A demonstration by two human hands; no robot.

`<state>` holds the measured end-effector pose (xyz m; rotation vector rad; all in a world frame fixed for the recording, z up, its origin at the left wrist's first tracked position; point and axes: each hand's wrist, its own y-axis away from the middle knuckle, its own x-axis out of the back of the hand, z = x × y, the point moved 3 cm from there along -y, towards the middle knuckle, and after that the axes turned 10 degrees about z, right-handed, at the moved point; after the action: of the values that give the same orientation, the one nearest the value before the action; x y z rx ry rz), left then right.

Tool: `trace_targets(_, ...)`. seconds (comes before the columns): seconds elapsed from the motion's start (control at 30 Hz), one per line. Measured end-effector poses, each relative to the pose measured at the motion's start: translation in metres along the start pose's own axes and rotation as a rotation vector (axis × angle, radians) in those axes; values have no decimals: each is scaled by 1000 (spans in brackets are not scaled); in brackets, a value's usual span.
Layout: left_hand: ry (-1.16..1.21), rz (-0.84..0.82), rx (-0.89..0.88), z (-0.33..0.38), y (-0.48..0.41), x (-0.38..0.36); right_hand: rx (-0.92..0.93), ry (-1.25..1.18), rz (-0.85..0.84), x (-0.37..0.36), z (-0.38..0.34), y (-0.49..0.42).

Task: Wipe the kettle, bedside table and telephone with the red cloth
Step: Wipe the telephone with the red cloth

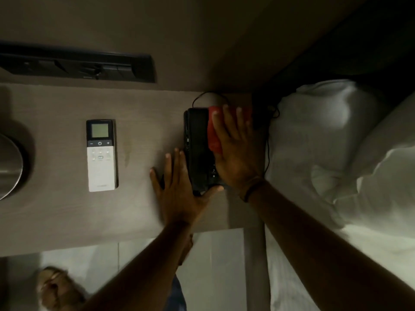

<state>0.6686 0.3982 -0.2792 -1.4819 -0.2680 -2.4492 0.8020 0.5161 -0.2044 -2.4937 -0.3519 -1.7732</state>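
Note:
A black telephone (197, 149) sits at the right end of the grey-brown bedside table (67, 216). My right hand (235, 149) lies flat on top of it, fingers spread, pressing the red cloth (214, 135) onto its keypad side. Part of the cloth is hidden under my palm. My left hand (177, 189) rests flat on the table against the telephone's left edge, with the thumb hooked around its near corner. The steel kettle (10, 162) shows partly at the far left edge of the table.
A white remote control with a small screen (101, 154) lies left of the telephone. A black socket panel (78, 66) is on the wall behind. White pillows and bedding (336, 153) lie to the right. The phone cable (268, 151) runs between table and bed.

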Motion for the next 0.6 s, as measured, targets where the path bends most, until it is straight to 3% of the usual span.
trace_targets(0.1,8,33,-18,-2,0,-1,57,-27,20,-10,5,29)
trace_targets(0.27,43,-11,-16,0,2,3,111,-178,-147,2,16,90)
trace_targets(0.37,8,-75,0,4,-1,9,-312,-595,-82,45,11,102)
trace_targets(0.47,31,-171,27,8,-4,25,-1001,-1194,-121,75,-3,132)
trace_targets(0.53,137,-165,46,11,-3,51,-1103,-1271,-62,98,-20,151)
trace_targets(0.6,387,-182,105,13,9,87,-1172,-1400,-56,119,-48,162)
